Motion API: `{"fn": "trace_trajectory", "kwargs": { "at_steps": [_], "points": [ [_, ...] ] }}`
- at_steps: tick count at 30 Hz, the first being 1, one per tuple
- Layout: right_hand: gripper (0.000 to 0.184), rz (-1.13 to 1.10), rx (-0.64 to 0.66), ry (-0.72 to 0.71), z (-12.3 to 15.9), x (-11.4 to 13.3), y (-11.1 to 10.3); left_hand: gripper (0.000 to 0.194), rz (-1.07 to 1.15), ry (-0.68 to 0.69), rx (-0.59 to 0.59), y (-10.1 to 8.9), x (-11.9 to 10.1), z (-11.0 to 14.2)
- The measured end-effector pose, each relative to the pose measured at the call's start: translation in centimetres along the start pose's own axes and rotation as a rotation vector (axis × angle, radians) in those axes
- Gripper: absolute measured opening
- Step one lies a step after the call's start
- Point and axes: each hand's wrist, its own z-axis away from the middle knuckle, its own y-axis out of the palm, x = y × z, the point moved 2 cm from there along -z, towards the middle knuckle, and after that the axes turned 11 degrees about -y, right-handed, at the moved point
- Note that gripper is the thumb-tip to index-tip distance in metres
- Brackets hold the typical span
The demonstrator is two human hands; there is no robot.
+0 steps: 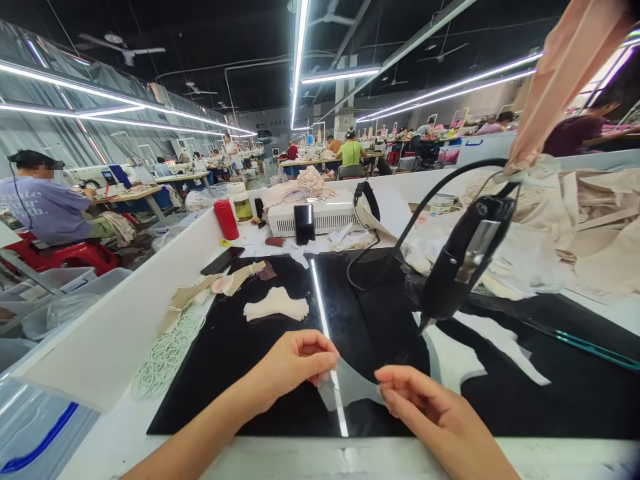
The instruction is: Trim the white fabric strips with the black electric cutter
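Observation:
A thin, see-through grey fabric piece (356,385) is stretched between my two hands, low over the glossy black work surface (280,373). My left hand (307,360) pinches its left end between thumb and fingers. At the other end, my right hand (417,403) has its thumb and fingertips closed on the right corner. Beyond my left hand lies a cream-coloured cut piece (277,305). White cut pieces (453,357) rest to the right, beyond my right hand. Above them hangs a black corded tool (463,260), its narrow tip pointing down.
Pale green cord (167,357) is heaped at the left edge, near tan fabric scraps (235,280). Teal-handled tweezers (590,347) lie right. A white machine box (320,217), a phone (304,225) and a red cylinder (227,220) stand at the back. Beige fabric (600,227) is piled right.

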Motion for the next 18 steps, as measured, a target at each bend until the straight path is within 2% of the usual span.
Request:
{"fn": "trace_trajectory", "kwargs": {
  "at_steps": [3,8,14,18],
  "points": [
    [0.029,-0.013,-0.022,0.005,-0.3,0.5,0.6,0.044,-0.028,-0.003,-0.024,-0.5,-0.1,0.2],
    [0.022,0.084,-0.047,-0.025,-0.5,2.0,1.6,0.033,-0.066,0.001,-0.061,-1.2,-0.1,0.2],
    [0.020,0.117,-0.053,-0.119,-0.4,2.8,2.1,0.034,-0.101,0.015,-0.078,-1.7,0.1,-0.2],
    [0.018,0.079,-0.022,-0.111,-0.2,2.9,2.0,0.030,-0.151,0.044,-0.092,-1.9,-0.1,-0.2]
  ]
}}
